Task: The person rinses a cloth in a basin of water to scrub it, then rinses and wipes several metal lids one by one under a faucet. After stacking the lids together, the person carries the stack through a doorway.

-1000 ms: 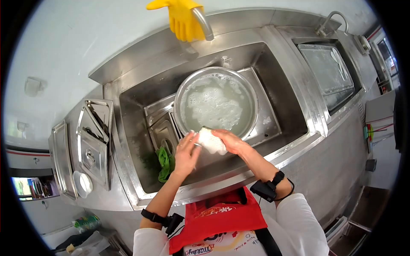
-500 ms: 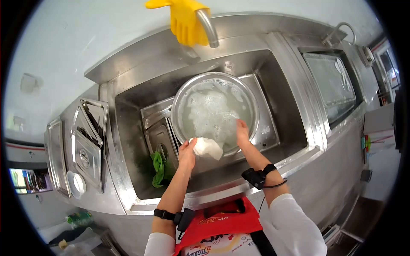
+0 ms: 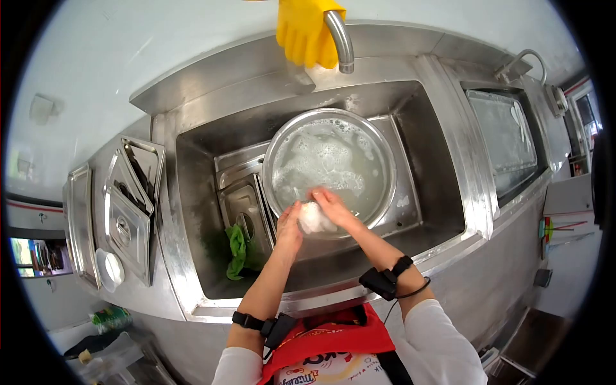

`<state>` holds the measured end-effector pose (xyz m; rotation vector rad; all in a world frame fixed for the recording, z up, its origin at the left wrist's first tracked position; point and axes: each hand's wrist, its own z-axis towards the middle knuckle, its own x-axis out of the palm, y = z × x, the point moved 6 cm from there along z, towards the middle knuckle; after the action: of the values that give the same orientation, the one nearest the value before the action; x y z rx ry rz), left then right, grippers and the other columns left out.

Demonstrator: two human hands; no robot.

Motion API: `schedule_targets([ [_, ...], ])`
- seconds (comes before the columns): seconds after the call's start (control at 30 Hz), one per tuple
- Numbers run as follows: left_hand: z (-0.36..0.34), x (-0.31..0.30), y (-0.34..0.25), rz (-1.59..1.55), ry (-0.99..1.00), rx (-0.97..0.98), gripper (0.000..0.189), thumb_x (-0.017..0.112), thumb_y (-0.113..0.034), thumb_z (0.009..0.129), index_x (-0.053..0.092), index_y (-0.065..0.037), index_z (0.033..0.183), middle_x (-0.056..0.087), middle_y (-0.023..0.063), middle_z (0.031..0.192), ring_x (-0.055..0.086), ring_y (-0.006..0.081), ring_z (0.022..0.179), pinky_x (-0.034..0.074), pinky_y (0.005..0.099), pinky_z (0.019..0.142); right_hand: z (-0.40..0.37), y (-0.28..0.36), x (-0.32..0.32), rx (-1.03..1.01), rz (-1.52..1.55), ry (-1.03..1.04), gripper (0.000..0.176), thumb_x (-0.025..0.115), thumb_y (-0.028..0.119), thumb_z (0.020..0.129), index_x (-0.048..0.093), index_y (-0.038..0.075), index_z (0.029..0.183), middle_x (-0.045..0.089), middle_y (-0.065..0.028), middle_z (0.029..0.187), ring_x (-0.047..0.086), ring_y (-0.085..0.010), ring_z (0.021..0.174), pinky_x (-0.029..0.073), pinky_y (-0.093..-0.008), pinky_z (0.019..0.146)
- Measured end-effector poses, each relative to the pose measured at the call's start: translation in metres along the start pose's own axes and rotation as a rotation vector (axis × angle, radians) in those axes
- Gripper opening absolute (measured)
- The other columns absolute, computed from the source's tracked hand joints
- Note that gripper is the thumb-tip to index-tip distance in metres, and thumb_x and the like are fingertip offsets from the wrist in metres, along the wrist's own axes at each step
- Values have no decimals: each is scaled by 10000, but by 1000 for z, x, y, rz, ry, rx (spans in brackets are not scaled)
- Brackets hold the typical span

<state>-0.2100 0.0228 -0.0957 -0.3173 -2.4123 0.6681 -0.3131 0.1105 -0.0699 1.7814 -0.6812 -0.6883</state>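
A round metal basin [image 3: 393, 165] of cloudy, foamy water stands in the large sink. At its near edge my left hand [image 3: 290, 224] is closed on the left side of a white, rounded item [image 3: 314, 219]. Blur and foam hide what kind of item it is. My right hand [image 3: 328, 203] lies across its upper edge, fingers curled toward my left hand. Some of the fingers are hidden behind the item. To the left in the sink are metal pans or lids [image 3: 242, 199] and a green cloth [image 3: 236, 251].
A curved metal faucet [image 3: 340, 42] with a yellow rubber glove [image 3: 308, 35] rises behind the sink. Metal lids [image 3: 131, 234] and a white bowl [image 3: 110, 269] stand on the left counter. A second sink [image 3: 507, 138] at right holds a clear tub.
My right hand has moved left from the basin's right side onto the white item. The item has shifted slightly. The camera view has moved a little.
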Motion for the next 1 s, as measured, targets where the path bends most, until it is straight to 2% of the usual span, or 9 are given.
schedule_targets([
  [0.13,1,-9,-2,62,-102,80,318,609,-327,803,506,-76,970,565,52,903,552,159,836,464,335,753,-29,27,28,-71,-117,31,223,499,240,849,533,21,841,552,-76,653,500,-146,595,423,-297,587],
  [0.2,49,-48,44,-239,392,-22,355,580,-372,814,510,-57,961,575,46,884,564,158,772,462,310,714,-49,71,46,-330,-304,27,191,520,226,812,533,42,761,562,-146,677,530,-295,606,433,-348,561],
  [0.27,45,-42,56,-307,465,-268,377,457,-466,856,513,-99,922,558,22,837,550,138,782,450,326,712,-43,58,44,-307,-375,-13,184,528,240,802,558,61,772,578,-160,696,566,-354,651,450,-398,571],
  [0.37,-25,22,21,55,-135,-173,335,476,-429,858,538,-105,804,544,5,752,527,132,692,438,304,621,-16,18,27,-163,-340,-156,187,536,246,798,566,69,746,565,-157,674,561,-345,633,441,-404,555],
  [0.57,2,-9,39,-276,403,-389,332,488,-362,861,554,-87,1034,606,60,930,584,215,853,467,334,737,-54,49,44,-579,-142,-150,155,548,247,776,588,101,741,571,-155,682,569,-328,643,449,-409,566],
  [0.67,-21,10,24,50,-59,-165,278,503,-300,852,557,-81,1016,604,74,923,584,216,838,470,321,725,-15,13,22,-204,-511,-243,90,558,195,738,577,110,712,559,-140,639,577,-314,646,453,-397,575],
  [0.8,-30,16,10,-10,45,-202,290,500,-320,851,548,-56,959,584,79,905,581,205,805,485,351,666,-82,111,56,-777,-457,-220,113,553,158,762,556,87,674,554,-139,629,585,-329,669,460,-386,631],
  [0.93,-33,12,18,128,-79,-239,286,457,-301,873,536,-72,1025,584,80,922,588,213,814,507,350,675,-28,25,25,-203,-274,-184,130,557,213,741,593,123,827,569,-138,670,573,-321,629,444,-379,573],
  [1.0,-30,6,22,90,-65,-173,276,464,-303,872,540,-80,1017,588,67,897,588,205,788,501,341,685,-35,24,30,-270,-314,-202,128,557,199,738,596,121,832,568,-148,684,571,-325,646,445,-383,576],
])
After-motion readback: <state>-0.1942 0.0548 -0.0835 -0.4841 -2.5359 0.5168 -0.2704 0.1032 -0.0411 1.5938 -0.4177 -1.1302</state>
